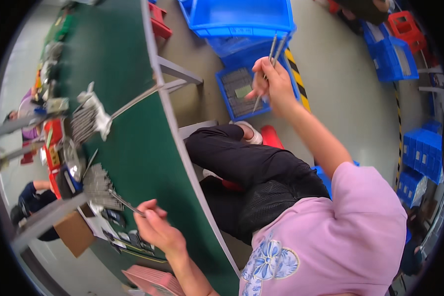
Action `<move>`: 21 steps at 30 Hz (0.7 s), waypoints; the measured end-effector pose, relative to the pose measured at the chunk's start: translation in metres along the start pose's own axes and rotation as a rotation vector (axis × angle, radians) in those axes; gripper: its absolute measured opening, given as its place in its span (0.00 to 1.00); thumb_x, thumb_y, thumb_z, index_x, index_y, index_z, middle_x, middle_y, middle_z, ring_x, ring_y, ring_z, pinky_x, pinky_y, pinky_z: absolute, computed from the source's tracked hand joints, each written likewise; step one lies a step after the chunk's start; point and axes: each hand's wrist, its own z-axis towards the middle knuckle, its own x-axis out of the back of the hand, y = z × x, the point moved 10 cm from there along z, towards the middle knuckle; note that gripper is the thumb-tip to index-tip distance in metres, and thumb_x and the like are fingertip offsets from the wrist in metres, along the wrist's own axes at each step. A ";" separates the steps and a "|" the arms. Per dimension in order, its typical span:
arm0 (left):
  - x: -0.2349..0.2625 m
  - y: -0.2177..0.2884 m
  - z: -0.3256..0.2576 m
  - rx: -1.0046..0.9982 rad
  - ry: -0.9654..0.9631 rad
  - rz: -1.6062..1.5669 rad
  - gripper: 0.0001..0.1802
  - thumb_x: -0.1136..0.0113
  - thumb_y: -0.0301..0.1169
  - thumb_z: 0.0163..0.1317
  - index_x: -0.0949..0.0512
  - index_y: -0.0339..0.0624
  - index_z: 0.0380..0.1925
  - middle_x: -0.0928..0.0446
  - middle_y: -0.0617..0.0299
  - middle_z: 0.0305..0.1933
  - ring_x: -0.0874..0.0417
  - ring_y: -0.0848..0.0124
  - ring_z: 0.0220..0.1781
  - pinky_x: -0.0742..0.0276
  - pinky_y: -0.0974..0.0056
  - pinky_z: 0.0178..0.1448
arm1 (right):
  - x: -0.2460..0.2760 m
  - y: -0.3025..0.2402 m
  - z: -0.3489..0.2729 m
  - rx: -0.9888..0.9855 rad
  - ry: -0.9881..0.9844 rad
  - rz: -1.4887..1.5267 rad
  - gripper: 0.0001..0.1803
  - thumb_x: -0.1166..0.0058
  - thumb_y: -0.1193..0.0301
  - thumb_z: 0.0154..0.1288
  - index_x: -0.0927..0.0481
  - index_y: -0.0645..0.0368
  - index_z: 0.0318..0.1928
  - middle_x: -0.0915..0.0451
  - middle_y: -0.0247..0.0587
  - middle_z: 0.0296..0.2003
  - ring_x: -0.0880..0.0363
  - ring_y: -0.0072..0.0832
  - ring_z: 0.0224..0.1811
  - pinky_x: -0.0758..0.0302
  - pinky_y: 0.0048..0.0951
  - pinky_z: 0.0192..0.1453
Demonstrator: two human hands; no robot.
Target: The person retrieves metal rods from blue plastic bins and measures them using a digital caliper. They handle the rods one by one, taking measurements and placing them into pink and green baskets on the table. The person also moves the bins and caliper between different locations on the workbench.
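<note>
My left hand (158, 228) is over the green table, its fingers closed on a slender metal rod (128, 203). The rod's far tip reaches a pile of similar thin metal rods (99, 186). My right hand (274, 81), out past the table's edge, grips a few thin metal rods (279, 49) that stick out above and below the fingers. Whether they are plain rods or tweezers cannot be made out. Beneath that hand a low blue crate (223, 93) holds grey items and a pale green piece. Further along the table lies a bundle of rods (84, 121) with white wrapping (102, 123).
A stacked blue bin (241, 30) stands beyond the low crate. The green table (133, 163) has a pale metal edge and a leg brace (180, 74). A pink basket (153, 280) sits near my left forearm. Red stools (160, 20) and more blue bins (397, 59) stand around.
</note>
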 end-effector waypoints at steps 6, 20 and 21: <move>-0.089 0.024 0.090 -0.094 -0.028 0.540 0.14 0.62 0.31 0.61 0.41 0.35 0.18 0.43 0.60 0.18 0.42 0.70 0.21 0.46 0.66 0.25 | 0.239 0.214 0.018 -0.657 -0.232 -1.720 0.21 0.65 0.57 0.60 0.28 0.61 0.39 0.23 0.55 0.37 0.24 0.45 0.42 0.30 0.44 0.46; -0.080 0.030 0.082 -0.010 -0.040 0.822 0.20 0.55 0.43 0.59 0.30 0.34 0.24 0.29 0.47 0.28 0.30 0.56 0.29 0.37 0.56 0.33 | 0.187 0.378 0.138 -0.481 -0.737 -1.895 0.12 0.57 0.74 0.55 0.23 0.55 0.40 0.23 0.41 0.43 0.25 0.36 0.47 0.27 0.37 0.46; -0.077 0.031 0.080 -0.037 -0.025 0.882 0.20 0.55 0.43 0.59 0.29 0.34 0.25 0.28 0.47 0.30 0.29 0.55 0.30 0.36 0.56 0.34 | 0.185 0.383 0.142 -0.388 -0.676 -1.892 0.14 0.57 0.74 0.55 0.24 0.55 0.42 0.25 0.41 0.46 0.27 0.36 0.50 0.29 0.38 0.49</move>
